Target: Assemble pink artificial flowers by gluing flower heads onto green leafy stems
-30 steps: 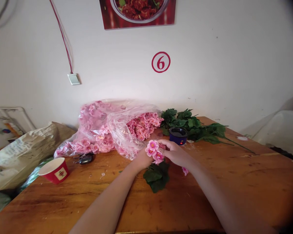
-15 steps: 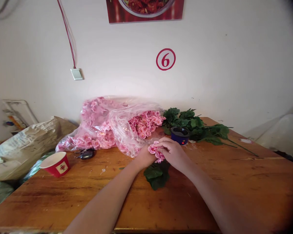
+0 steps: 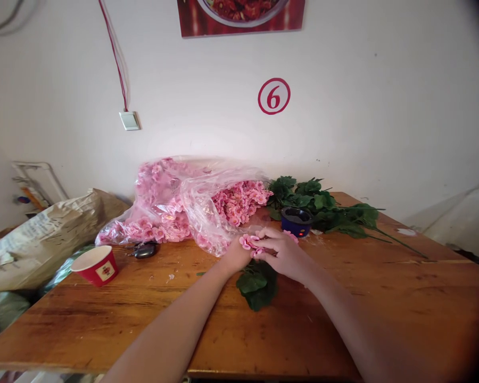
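Observation:
Pink artificial flowers show between my two hands, above the table. My right hand has its fingers curled round some of them, and another pink bloom peeks out past its knuckles. Close against it on the left, my left hand reaches behind the blooms, which hide its fingers. Beneath both hands a dark green leaf cluster lies on the wooden table. A small blue pot with a lit red light stands just beyond my right hand.
A clear plastic bag of pink blooms spreads along the back. Green leafy stems lie at the back right. At the left are a red paper cup and a black rounded object. A beige sack rests past the left edge.
My right hand has shifted slightly and its fingers have moved over the flowers. A bloom now shows beyond its knuckles. The whole view has drifted a little.

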Available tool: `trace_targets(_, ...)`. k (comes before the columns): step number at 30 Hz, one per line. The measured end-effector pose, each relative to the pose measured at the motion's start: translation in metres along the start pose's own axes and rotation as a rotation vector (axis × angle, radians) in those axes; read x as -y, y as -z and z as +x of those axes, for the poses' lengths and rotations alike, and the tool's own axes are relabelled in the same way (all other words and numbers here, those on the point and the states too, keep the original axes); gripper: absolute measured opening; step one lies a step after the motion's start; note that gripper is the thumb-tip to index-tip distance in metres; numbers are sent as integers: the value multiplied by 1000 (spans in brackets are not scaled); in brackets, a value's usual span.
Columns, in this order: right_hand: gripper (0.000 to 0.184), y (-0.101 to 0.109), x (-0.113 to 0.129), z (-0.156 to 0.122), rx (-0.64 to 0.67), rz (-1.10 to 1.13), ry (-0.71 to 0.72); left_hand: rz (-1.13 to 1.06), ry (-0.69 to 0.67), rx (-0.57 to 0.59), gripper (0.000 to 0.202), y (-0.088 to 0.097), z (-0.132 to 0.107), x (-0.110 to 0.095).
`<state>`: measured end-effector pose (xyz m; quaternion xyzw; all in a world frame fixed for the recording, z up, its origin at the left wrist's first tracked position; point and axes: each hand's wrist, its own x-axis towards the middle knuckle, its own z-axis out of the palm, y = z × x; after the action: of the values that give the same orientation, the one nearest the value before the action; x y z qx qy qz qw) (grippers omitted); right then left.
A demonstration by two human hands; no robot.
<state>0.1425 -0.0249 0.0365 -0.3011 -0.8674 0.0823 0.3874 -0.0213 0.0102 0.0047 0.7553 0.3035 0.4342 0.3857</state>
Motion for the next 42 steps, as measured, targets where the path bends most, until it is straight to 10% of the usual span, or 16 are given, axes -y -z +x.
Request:
trace_targets(11,20,-7,-10,3,-20,123,-246,655,-65,160,9,-7,-4,-5)
trace_targets(19,16,-6,-10,3,-32,20,-475,646,-111,180,14,-8,-6,-10)
trace_targets(31,22,-16,4,-2,47,-98,-313,445,-75,102,13,-3,-5,9)
trace_targets(42,18,-19,-7,0,-47,-142,-441,458,-69,-57,16,-8,-6,-2)
